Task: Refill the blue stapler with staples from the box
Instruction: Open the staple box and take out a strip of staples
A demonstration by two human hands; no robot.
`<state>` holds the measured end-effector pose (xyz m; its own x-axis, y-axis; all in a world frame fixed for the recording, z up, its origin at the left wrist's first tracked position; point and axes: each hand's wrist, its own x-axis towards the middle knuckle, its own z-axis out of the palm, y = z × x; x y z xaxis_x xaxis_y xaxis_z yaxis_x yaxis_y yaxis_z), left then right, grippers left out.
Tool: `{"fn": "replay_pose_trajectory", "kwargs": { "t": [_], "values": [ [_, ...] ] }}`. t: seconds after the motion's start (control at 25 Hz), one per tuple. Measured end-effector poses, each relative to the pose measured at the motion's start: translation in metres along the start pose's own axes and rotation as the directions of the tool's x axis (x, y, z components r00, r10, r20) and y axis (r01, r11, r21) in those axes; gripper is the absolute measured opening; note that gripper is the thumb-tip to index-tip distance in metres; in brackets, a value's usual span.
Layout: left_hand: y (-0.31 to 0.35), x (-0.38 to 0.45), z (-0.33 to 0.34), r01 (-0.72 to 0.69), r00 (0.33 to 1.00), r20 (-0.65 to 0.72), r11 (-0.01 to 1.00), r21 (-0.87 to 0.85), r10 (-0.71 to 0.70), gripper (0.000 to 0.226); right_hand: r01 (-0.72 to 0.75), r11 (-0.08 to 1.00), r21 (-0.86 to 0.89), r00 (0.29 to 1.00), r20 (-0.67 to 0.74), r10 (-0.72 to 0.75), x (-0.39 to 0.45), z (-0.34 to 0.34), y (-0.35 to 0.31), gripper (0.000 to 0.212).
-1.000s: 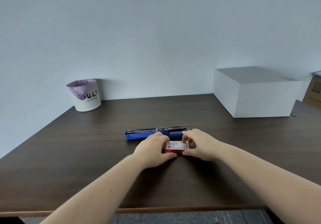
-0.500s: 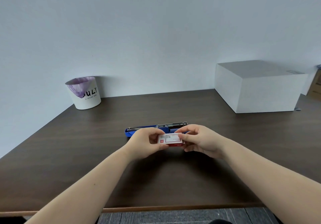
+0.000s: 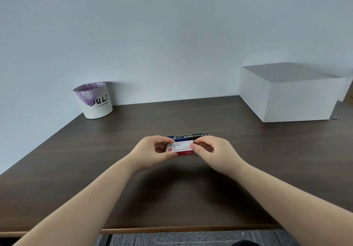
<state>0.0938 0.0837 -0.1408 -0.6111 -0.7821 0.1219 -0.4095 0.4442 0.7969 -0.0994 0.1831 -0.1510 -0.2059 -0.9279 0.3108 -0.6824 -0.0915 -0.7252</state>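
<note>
Both bare forearms extend forward over the dark wood-grain table (image 3: 76, 169). Left hand (image 3: 150, 153) and right hand (image 3: 214, 153) each pinch one end of the small red-and-white cardboard staple box (image 3: 180, 148), held clear of the tabletop. Directly behind lies the blue stapler (image 3: 188, 136), metal channel exposed. Farther back: a white lined bin (image 3: 95, 102) and a white rectangular box (image 3: 290, 94).

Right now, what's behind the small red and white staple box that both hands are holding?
Behind the red and white staple box lies the blue stapler, its metal staple rail showing above. The box and left hand and right hand cover its body.
</note>
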Motion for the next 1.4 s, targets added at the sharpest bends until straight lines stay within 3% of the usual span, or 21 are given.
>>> {"fn": "replay_pose_trajectory", "kwargs": {
  "t": [0.08, 0.16, 0.28, 0.36, 0.44, 0.56, 0.64, 0.76, 0.92, 1.12, 1.28, 1.4],
  "values": [
    [0.002, 0.001, -0.002, 0.002, 1.000, 0.015, 1.000, 0.011, -0.002, 0.036, -0.055, 0.997, 0.046, 0.998, -0.005, 0.055, 0.001, 0.003, 0.001, 0.026],
    [0.003, 0.000, -0.003, 0.005, 1.000, 0.028, 1.000, 0.013, -0.005, 0.035, -0.142, 0.970, 0.196, 0.990, 0.033, 0.138, 0.001, 0.003, 0.003, 0.019],
    [0.004, -0.001, -0.006, 0.007, 1.000, 0.008, 1.000, -0.003, -0.007, 0.032, -0.135, 0.977, 0.168, 0.991, 0.000, 0.137, 0.001, 0.002, 0.007, 0.005],
    [0.006, -0.001, -0.008, 0.002, 1.000, -0.012, 1.000, -0.008, -0.002, 0.029, -0.148, 0.976, 0.159, 0.988, 0.062, 0.140, 0.001, 0.004, 0.007, 0.011],
    [0.009, 0.001, -0.008, -0.010, 1.000, -0.008, 1.000, 0.012, 0.010, 0.029, -0.231, 0.934, 0.274, 0.967, 0.171, 0.189, 0.001, 0.008, 0.004, 0.021],
    [0.018, 0.002, -0.007, -0.043, 0.999, -0.019, 0.996, 0.073, 0.045, 0.035, -0.392, 0.706, 0.589, 0.917, 0.307, 0.254, 0.003, 0.007, 0.000, 0.033],
    [0.027, 0.003, -0.007, -0.123, 0.992, -0.016, 0.972, 0.199, 0.129, 0.035, -0.479, 0.520, 0.708, 0.878, 0.372, 0.302, 0.005, 0.004, -0.001, 0.035],
    [0.043, 0.007, -0.007, -0.250, 0.966, 0.040, 0.884, 0.396, 0.255, 0.036, -0.563, 0.306, 0.768, 0.817, 0.463, 0.343, 0.006, 0.001, 0.000, 0.039],
    [0.062, 0.016, -0.002, -0.339, 0.940, 0.131, 0.809, 0.480, 0.316, 0.035, -0.584, 0.180, 0.791, 0.790, 0.505, 0.347, 0.006, 0.000, -0.001, 0.044],
    [0.064, 0.022, -0.002, -0.335, 0.941, 0.136, 0.800, 0.498, 0.309, 0.038, -0.581, 0.173, 0.796, 0.792, 0.502, 0.347, 0.006, -0.005, 0.002, 0.043],
    [0.050, 0.020, -0.010, -0.189, 0.982, 0.052, 0.896, 0.402, 0.184, 0.035, -0.547, 0.335, 0.767, 0.831, 0.451, 0.326, 0.005, -0.011, 0.008, 0.023],
    [0.038, 0.018, -0.011, -0.108, 0.994, 0.024, 0.958, 0.264, 0.106, 0.034, -0.540, 0.395, 0.743, 0.838, 0.428, 0.339, 0.006, -0.008, 0.011, 0.017]
  ]
}}
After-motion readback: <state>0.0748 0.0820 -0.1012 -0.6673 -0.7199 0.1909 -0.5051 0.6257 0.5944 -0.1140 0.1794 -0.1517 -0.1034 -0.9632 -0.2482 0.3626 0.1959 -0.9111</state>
